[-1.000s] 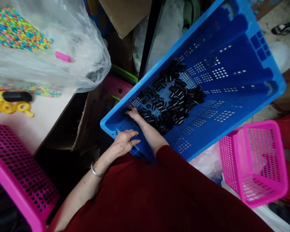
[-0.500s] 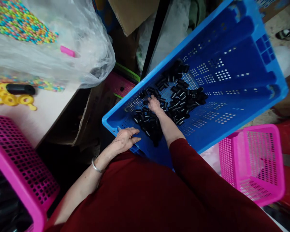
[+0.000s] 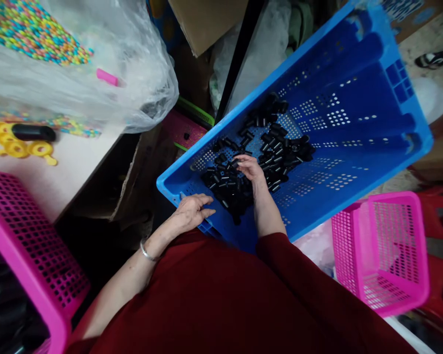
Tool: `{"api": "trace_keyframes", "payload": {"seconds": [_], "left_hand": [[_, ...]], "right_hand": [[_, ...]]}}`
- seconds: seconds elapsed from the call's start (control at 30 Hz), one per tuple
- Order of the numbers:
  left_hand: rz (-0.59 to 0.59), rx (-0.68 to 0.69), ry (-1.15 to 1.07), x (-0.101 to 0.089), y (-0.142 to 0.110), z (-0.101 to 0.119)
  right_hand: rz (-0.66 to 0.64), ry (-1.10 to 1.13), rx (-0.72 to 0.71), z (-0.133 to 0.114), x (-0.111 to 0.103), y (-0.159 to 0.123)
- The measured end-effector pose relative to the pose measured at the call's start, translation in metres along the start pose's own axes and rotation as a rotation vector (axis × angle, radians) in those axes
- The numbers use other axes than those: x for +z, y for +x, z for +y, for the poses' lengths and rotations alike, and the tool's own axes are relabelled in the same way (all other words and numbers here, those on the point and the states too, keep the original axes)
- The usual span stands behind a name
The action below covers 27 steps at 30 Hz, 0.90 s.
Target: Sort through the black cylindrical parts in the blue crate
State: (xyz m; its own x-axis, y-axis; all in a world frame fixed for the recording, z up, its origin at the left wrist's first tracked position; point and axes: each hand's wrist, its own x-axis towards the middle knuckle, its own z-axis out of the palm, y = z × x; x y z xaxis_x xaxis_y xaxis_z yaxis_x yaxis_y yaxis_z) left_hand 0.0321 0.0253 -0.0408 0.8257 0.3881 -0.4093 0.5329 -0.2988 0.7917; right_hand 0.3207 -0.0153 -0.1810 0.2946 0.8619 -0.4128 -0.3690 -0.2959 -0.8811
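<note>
My right hand [image 3: 252, 169] is down inside a blue plastic crate [image 3: 354, 191], above a scattered heap of short black cylinders [image 3: 286, 152]. Its thumb and fingers pinch one small black cylinder [image 3: 236, 163]. At the crate's near left corner, my left hand [image 3: 192, 211] rests over the rim. The fingers of that hand are stretched out and apart, with nothing between them. The crate's floor, pierced with holes, shows in places between the black pieces.
A pink basket [image 3: 25, 246] holding dark items stands at left; another pink basket [image 3: 382, 253] is at right. On the table [image 3: 77, 162] lie a plastic bag [image 3: 140, 73] with colourful beads, yellow ring-shaped parts [image 3: 18, 147] and a larger black cylinder [image 3: 33, 132].
My right hand has drawn back and to the right out of the heap, and a small black cylinder now shows in its fingers. My left hand stays on the rim.
</note>
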Motion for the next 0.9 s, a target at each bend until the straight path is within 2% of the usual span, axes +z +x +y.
{"api": "trace_keyframes", "payload": {"seconds": [0.07, 0.2, 0.27, 0.37, 0.5, 0.6, 0.67, 0.73, 0.9], "left_hand": [[-0.001, -0.009, -0.003, 0.0, 0.0, 0.0], [0.005, -0.026, -0.014, 0.0, 0.001, 0.0], [0.001, -0.031, -0.019, 0.0, 0.001, 0.001], [0.0, -0.036, -0.023, 0.0, 0.0, 0.002], [0.006, -0.035, -0.04, -0.002, 0.0, 0.004], [0.002, -0.047, -0.042, -0.002, -0.001, 0.006], [0.009, -0.05, -0.043, -0.003, -0.001, 0.006], [0.014, -0.042, -0.048, -0.003, -0.001, 0.005], [0.007, -0.034, -0.031, -0.002, 0.0, 0.002]], "right_hand": [[0.016, -0.191, 0.06, 0.0, -0.011, 0.0], [0.292, -0.678, 0.117, 0.01, -0.016, 0.011], [0.362, -0.777, 0.085, 0.017, -0.006, 0.02], [0.394, -1.015, 0.015, 0.024, 0.02, 0.033], [0.29, -1.328, -0.038, 0.03, 0.057, 0.047], [0.194, -1.438, 0.004, 0.034, 0.076, 0.054], [0.191, -1.443, 0.051, 0.036, 0.082, 0.055], [0.251, -1.404, 0.052, 0.035, 0.084, 0.054], [0.489, -1.359, -0.057, 0.024, 0.079, 0.057]]}}
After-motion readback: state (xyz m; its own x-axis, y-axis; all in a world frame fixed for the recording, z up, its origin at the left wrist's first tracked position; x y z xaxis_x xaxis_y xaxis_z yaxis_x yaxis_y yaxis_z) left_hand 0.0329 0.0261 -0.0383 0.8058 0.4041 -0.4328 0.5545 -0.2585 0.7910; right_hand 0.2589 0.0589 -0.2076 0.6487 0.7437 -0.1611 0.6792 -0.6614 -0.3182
